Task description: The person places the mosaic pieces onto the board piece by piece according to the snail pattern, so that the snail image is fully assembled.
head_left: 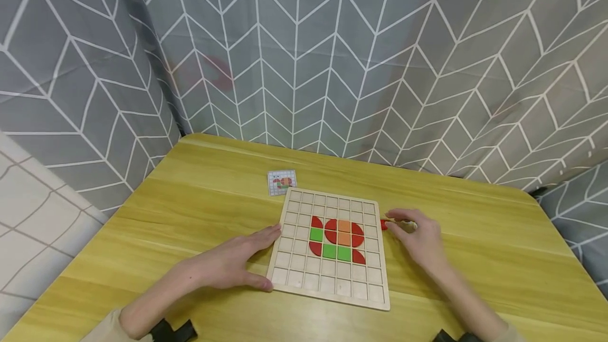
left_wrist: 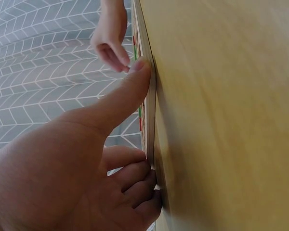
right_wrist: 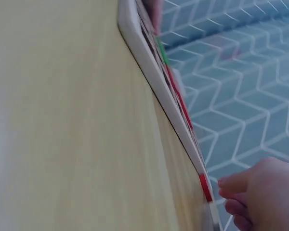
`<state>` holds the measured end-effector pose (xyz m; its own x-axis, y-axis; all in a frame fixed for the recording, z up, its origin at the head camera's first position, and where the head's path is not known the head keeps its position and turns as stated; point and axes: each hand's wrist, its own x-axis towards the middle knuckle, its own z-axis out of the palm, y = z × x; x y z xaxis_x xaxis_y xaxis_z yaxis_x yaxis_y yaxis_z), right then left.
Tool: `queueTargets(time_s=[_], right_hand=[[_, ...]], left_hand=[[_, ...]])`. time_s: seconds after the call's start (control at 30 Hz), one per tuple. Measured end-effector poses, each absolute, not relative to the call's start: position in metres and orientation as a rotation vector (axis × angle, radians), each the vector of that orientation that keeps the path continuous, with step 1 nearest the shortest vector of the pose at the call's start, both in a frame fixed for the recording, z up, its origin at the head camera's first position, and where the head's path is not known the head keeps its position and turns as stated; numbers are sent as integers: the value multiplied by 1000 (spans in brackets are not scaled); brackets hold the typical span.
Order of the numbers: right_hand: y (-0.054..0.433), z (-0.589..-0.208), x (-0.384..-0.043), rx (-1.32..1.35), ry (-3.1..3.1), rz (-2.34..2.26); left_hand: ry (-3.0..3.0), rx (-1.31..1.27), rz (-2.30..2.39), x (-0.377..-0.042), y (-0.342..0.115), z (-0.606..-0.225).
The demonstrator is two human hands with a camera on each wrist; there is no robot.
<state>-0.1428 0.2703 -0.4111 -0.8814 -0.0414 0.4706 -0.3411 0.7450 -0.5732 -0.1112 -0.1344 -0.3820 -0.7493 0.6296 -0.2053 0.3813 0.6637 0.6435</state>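
Observation:
A square wooden grid board [head_left: 304,278] lies on the table with red, green and orange flat pieces set in its middle, forming a snail-like figure. My left hand [head_left: 233,260] rests at its left side, thumb at the near left corner and fingertips against the side edge. In the left wrist view the thumb [left_wrist: 127,91] touches the board's edge [left_wrist: 149,110]. At the opposite side, my right hand [head_left: 420,236] has thumb and index finger bent towards each other, right by a loose red piece [head_left: 383,224]. The right wrist view shows this red piece [right_wrist: 205,187] beside the board's edge, the fingertips slightly apart from it.
A small picture card [head_left: 282,181] showing a similar figure on a grid lies just beyond the board's far left corner. The yellow wooden table [head_left: 214,183] extends around the board. Grey patterned curtains [head_left: 318,67] hang behind it and along its sides.

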Motion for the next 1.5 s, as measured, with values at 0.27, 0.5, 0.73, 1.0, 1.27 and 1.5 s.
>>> queueTargets(time_s=[0.27,0.5,0.73,1.0,1.27,1.5], right_hand=[[287,-419,-138,321,-2592,913],[284,-423,-141,334,-2514,870],[284,-428,-139,359,-2460,884],[287,-425,-136,335,-2545,925],[286,-425,-136,362,-2573,877],[285,-426,-137,374,-2531,864]], left_hand=[[2467,789,824,-111,-135,-382],[2486,795,818,-111,-137,-383],[2478,804,823,-111,-137,-383],[2486,806,809,-110,-136,-383],[2475,819,822,-111,-135,-384],[2478,806,804,-111,-136,-384]])
